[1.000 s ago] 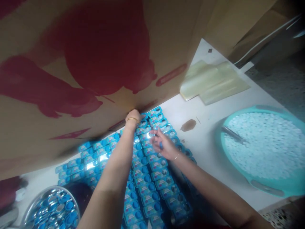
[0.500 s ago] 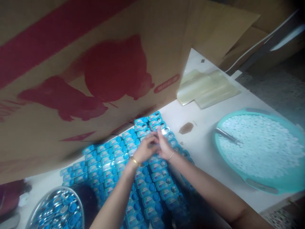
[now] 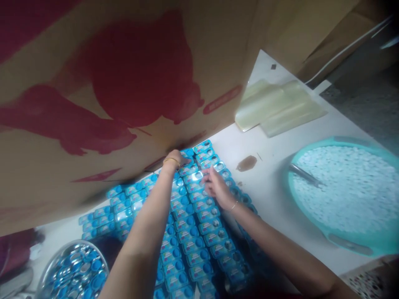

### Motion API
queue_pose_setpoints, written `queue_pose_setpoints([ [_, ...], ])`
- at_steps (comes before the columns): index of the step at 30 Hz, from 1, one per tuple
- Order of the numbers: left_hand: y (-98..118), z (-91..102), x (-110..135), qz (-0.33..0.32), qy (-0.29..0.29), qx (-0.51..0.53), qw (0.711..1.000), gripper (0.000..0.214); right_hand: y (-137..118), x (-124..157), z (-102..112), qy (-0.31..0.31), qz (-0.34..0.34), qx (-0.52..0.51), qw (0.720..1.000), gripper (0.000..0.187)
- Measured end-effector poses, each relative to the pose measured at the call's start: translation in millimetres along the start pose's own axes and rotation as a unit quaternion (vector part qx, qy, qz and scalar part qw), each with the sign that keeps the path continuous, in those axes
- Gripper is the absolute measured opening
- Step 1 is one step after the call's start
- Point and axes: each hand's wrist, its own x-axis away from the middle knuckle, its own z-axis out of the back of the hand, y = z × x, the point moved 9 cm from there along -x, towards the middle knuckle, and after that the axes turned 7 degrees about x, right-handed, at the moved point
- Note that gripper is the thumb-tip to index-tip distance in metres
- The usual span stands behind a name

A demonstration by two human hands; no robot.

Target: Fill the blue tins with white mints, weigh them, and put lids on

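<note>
Rows of small, flat blue printed boxes [image 3: 199,257] cover the white table below both hands. Many carry a round blue disc at one end; those in the right column show a dark or pale round spot there. My left hand [image 3: 177,158], with a gold bangle at its wrist, reaches to the back rows and touches a box near the cardboard. Its fingers are mostly hidden, so their grip is unclear. My right hand [image 3: 218,189] hovers over the right column, fingers loosely bent and apart, with nothing visible in them.
A round metal bowl [image 3: 46,270] of blue and silver round pieces stands front left. On the right, a teal basin [image 3: 294,207] holds white bits and a metal tube-like tool [image 3: 304,174]. Behind lie yellowish sheets [image 3: 277,106]; a large printed cardboard box [image 3: 218,50] walls the back.
My hands were together over the boxes and have parted. The left has moved left and back to the rear rows; the right has opened and stayed near the right column. The view has shifted slightly.
</note>
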Motion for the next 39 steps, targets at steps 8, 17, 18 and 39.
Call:
queue_pose_setpoints([
  [8,-0.8,8.1,78.6,0.005,0.119,0.082,0.99,0.037,-10.0,30.6,-20.6,-0.012,0.037,0.171,0.985,0.048],
  [17,-267.4,-58.9,374.5,0.088,0.433,0.498,0.746,0.029,2.3,138.3,-249.4,-0.261,0.32,0.351,0.84,0.028],
  [18,-296.6,-75.1,403.8,0.129,0.449,0.509,0.723,0.029,21.9,159.0,-290.9,-0.329,0.352,0.388,0.786,0.03],
  [39,-323.3,-216.2,428.6,0.105,0.33,0.658,0.669,0.032,214.6,173.8,-440.5,-0.469,0.29,0.594,0.586,0.03],
])
